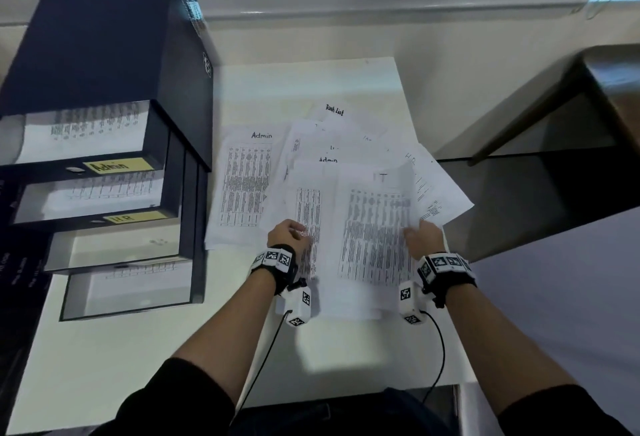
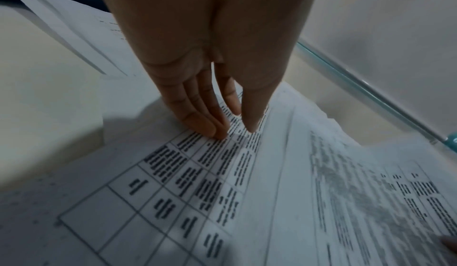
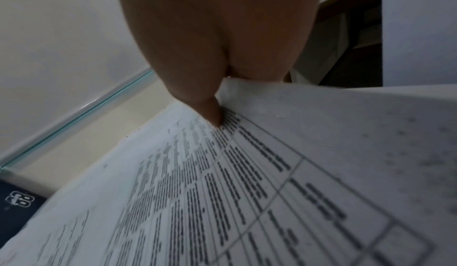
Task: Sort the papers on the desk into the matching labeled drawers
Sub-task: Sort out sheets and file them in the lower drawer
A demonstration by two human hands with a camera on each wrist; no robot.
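Note:
Several printed sheets lie fanned over the white desk (image 1: 114,359). My right hand (image 1: 424,236) pinches the right edge of the top sheet (image 1: 374,227), a dense table with a blurred heading; the right wrist view shows the thumb (image 3: 212,114) on that sheet (image 3: 259,182), whose edge is lifted. My left hand (image 1: 290,233) rests with straight fingers (image 2: 210,125) on the neighbouring table sheet (image 2: 173,182). A dark drawer unit (image 1: 104,54) stands at the left with its drawers pulled out, labelled Admin (image 1: 117,166) and HR (image 1: 124,218); the lower labels are unreadable.
An Admin sheet (image 1: 246,182) lies closest to the drawers, a Task List sheet (image 1: 334,110) at the back and an HR sheet (image 1: 434,189) overhanging the desk's right edge. A dark table (image 1: 609,82) stands to the right. The open drawers hold papers.

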